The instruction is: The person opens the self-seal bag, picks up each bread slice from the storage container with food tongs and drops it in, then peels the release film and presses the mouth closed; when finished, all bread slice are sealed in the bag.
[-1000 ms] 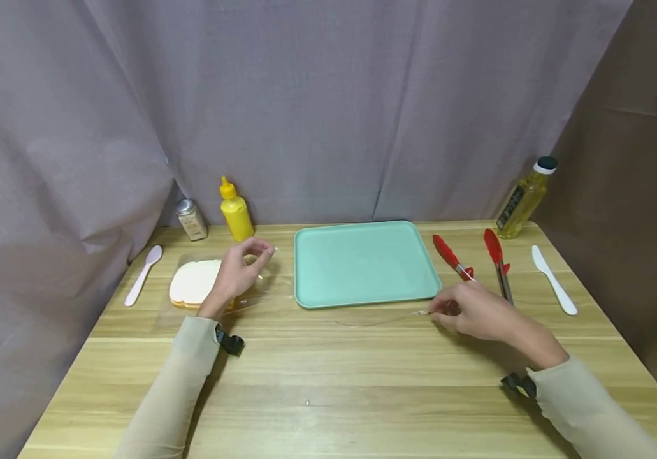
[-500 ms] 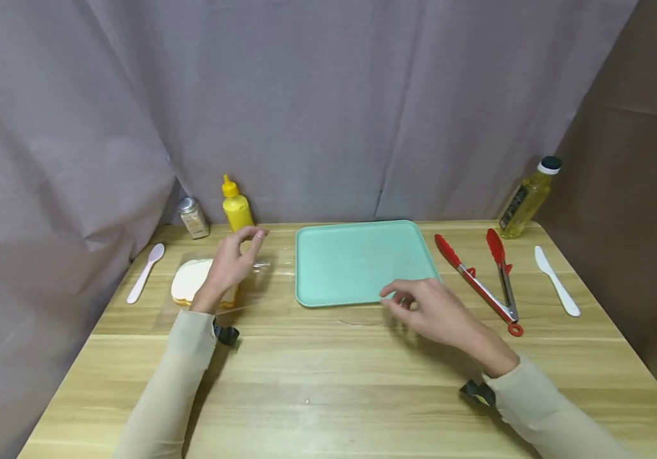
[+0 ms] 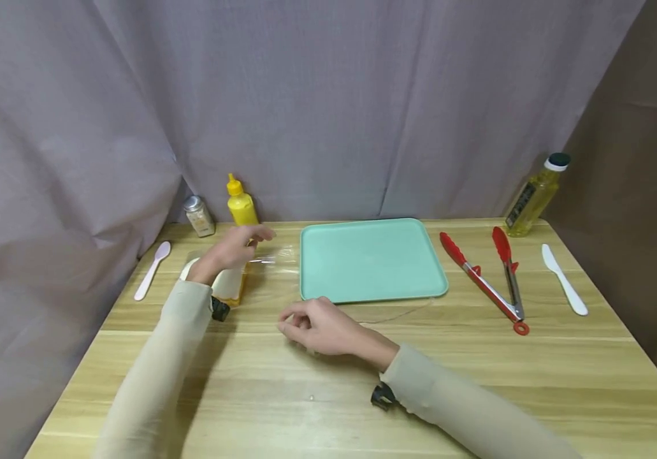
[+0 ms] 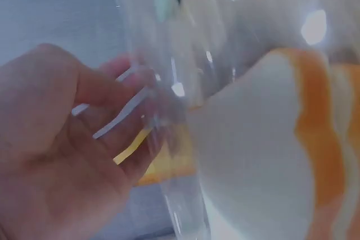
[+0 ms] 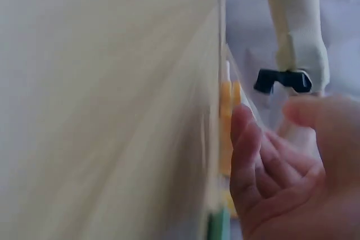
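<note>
A clear, glossy plastic bag holds white sliced bread with an orange-brown crust; the left hand pinches it. Beyond that hand stands a bright yellow squeeze bottle. Right of the grip lies a plain mint-green tray. The pale wooden table shows streaked grain. Both sleeves look cream, possibly beige.
</note>
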A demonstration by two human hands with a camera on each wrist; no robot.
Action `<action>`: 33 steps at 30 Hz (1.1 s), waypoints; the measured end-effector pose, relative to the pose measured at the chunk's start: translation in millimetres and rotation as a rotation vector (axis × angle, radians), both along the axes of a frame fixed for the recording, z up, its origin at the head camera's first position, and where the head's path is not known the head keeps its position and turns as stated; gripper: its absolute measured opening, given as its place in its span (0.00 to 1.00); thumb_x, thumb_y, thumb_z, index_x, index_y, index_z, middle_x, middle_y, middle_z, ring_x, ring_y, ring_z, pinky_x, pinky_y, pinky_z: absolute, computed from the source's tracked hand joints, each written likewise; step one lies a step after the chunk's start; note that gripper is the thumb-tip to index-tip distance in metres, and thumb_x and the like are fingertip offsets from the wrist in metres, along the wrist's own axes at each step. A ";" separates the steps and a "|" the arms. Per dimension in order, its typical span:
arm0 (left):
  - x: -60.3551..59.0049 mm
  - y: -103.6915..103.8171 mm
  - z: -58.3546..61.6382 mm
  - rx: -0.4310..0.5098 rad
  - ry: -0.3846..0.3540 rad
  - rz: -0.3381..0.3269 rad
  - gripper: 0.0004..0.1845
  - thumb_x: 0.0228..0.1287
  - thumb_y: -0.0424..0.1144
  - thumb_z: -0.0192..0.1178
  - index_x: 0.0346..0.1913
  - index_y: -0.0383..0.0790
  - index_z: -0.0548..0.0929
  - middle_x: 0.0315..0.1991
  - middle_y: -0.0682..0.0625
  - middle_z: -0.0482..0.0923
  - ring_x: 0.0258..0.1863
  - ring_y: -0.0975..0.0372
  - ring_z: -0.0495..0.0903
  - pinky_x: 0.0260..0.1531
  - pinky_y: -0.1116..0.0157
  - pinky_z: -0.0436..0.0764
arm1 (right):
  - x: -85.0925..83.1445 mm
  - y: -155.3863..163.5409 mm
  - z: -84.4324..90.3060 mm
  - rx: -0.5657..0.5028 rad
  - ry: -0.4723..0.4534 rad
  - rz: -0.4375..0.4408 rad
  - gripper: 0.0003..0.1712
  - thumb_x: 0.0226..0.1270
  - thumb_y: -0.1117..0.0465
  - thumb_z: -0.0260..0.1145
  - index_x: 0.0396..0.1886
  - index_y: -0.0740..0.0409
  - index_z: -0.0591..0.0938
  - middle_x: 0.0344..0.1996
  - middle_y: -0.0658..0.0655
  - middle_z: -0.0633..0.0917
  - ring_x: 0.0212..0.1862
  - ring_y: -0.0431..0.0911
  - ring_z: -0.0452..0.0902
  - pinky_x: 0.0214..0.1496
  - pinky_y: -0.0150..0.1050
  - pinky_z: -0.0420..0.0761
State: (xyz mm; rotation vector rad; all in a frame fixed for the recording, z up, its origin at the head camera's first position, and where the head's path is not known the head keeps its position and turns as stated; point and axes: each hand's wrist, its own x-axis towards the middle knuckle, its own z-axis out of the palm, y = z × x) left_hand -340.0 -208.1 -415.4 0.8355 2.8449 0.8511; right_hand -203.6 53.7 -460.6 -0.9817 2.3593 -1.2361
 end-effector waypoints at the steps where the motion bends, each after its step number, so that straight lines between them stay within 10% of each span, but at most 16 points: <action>1: -1.4 0.6 -0.1 -0.015 -0.026 -0.013 0.28 0.65 0.19 0.46 0.67 0.26 0.81 0.64 0.32 0.84 0.64 0.38 0.82 0.69 0.41 0.79 | -2.2 -8.0 -1.6 -0.045 -0.100 -0.025 0.20 0.85 0.49 0.62 0.55 0.60 0.89 0.35 0.53 0.94 0.31 0.41 0.89 0.36 0.34 0.89; 6: -4.8 4.6 -0.2 -0.034 -0.118 -0.046 0.20 0.78 0.27 0.53 0.67 0.28 0.82 0.64 0.33 0.85 0.67 0.39 0.81 0.72 0.39 0.77 | -8.4 -44.0 -8.7 -0.256 -0.525 -0.211 0.28 0.86 0.44 0.60 0.48 0.67 0.88 0.34 0.62 0.93 0.29 0.45 0.89 0.33 0.39 0.91; 10: -4.7 4.5 -2.1 -0.040 -0.141 -0.027 0.18 0.81 0.30 0.54 0.66 0.31 0.83 0.62 0.35 0.86 0.65 0.42 0.83 0.70 0.41 0.79 | -7.7 -63.7 -11.9 -0.372 -0.643 -0.344 0.27 0.87 0.48 0.59 0.47 0.71 0.87 0.34 0.64 0.93 0.28 0.43 0.89 0.37 0.39 0.93; 22: -4.4 -6.5 0.0 0.056 -0.178 -0.092 0.16 0.83 0.33 0.57 0.65 0.29 0.83 0.59 0.34 0.88 0.61 0.43 0.86 0.67 0.40 0.81 | -3.7 -61.9 -15.1 -0.445 -0.608 -0.372 0.17 0.85 0.58 0.61 0.53 0.69 0.88 0.39 0.65 0.93 0.31 0.44 0.91 0.40 0.39 0.94; 33: -5.9 -15.4 5.7 0.166 -0.013 0.096 0.12 0.79 0.37 0.65 0.57 0.34 0.91 0.52 0.38 0.92 0.51 0.49 0.91 0.52 0.62 0.88 | -8.1 -37.5 -9.0 -0.413 -0.458 -0.285 0.16 0.82 0.56 0.68 0.55 0.62 0.91 0.44 0.68 0.93 0.37 0.55 0.94 0.43 0.46 0.94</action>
